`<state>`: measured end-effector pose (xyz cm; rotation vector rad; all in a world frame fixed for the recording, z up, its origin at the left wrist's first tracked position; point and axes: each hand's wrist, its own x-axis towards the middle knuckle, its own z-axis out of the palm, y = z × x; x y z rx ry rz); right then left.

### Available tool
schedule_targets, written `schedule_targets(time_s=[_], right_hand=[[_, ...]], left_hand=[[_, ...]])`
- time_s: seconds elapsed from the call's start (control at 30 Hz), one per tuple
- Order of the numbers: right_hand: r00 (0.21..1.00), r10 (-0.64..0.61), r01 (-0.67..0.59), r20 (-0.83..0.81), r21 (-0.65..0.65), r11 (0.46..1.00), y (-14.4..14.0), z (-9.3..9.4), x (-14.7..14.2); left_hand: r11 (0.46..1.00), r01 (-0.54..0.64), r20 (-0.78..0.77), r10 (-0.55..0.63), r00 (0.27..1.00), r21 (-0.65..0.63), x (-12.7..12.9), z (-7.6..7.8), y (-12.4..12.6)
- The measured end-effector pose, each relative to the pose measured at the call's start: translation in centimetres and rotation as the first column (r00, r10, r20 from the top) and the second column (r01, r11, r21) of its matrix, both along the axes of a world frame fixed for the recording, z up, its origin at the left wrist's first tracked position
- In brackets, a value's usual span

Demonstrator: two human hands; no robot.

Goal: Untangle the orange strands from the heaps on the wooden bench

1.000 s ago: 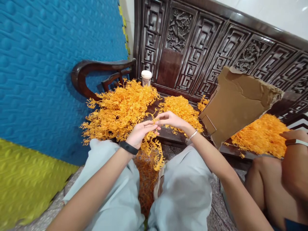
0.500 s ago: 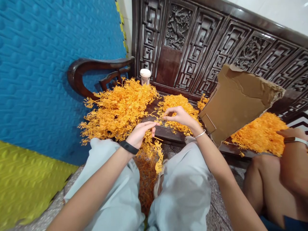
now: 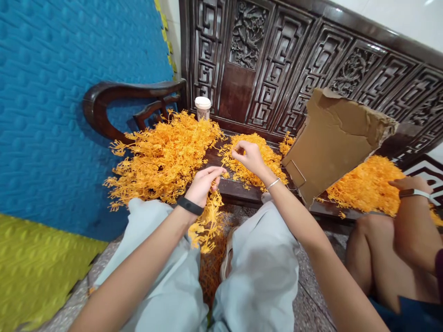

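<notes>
My left hand (image 3: 203,185) grips an orange plastic branched sprig (image 3: 206,221) that hangs down between my knees. My right hand (image 3: 248,157) is raised over the bench, its fingertips pinched on a small orange piece above the middle heap of small orange pieces (image 3: 254,154). A large pile of orange plastic branches (image 3: 162,159) lies on the bench to the left of both hands.
Dark carved wooden bench (image 3: 238,190) with a backrest and curved armrest (image 3: 114,94). A white-lidded cup (image 3: 202,108) stands at the back. A torn cardboard sheet (image 3: 332,143) leans right of centre, another orange heap (image 3: 367,186) behind it. Another person's arm and knee (image 3: 398,230) sit at right. More orange sprigs lie on the floor.
My right hand has pulled away from my left hand, up and toward the middle heap, with a small piece pinched off. The hanging sprig has shifted left with my left hand.
</notes>
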<state>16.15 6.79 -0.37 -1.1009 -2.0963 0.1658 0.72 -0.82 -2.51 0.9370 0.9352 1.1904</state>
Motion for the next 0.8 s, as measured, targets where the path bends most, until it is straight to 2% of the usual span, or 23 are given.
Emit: schedule_targets(time_s=[0.07, 0.13, 0.27, 0.4, 0.5, 0.63, 0.8], right_hand=[[0.998, -0.066, 0.067, -0.024, 0.009, 0.998, 0.8, 0.1, -0.6], [0.978, -0.191, 0.194, -0.077, 0.028, 0.981, 2.2, 0.4, -0.4], [0.832, -0.514, 0.522, -0.207, -0.017, 0.853, 5.5, 0.4, 3.4], [0.753, -0.647, 0.637, -0.118, -0.112, 0.762, 7.4, -1.7, 7.9], [0.707, -0.703, 0.688, -0.084, -0.152, 0.71, 7.9, -3.4, 9.2], [0.732, -0.681, 0.669, -0.02, -0.167, 0.724, 8.2, -4.1, 9.5], [0.773, -0.634, 0.621, -0.034, -0.169, 0.766, 8.1, -4.1, 10.1]], left_hand=[[0.999, -0.046, 0.01, 0.046, 0.999, -0.004, 0.3, 0.3, 0.4], [0.997, -0.074, 0.02, 0.074, 0.997, -0.016, 0.5, 0.4, 0.2], [0.998, -0.022, 0.088, 0.028, 0.996, -0.067, 0.7, 0.4, -1.6], [0.998, 0.066, 0.147, -0.064, 0.987, -0.01, 0.7, 0.6, -2.6], [0.996, 0.077, 0.141, -0.07, 0.988, -0.042, 0.6, 0.8, -2.3], [0.991, 0.052, 0.195, -0.028, 0.98, -0.121, 0.3, 0.6, -1.7], [0.994, 0.043, 0.204, -0.023, 0.979, -0.097, 0.2, 0.3, -1.4]])
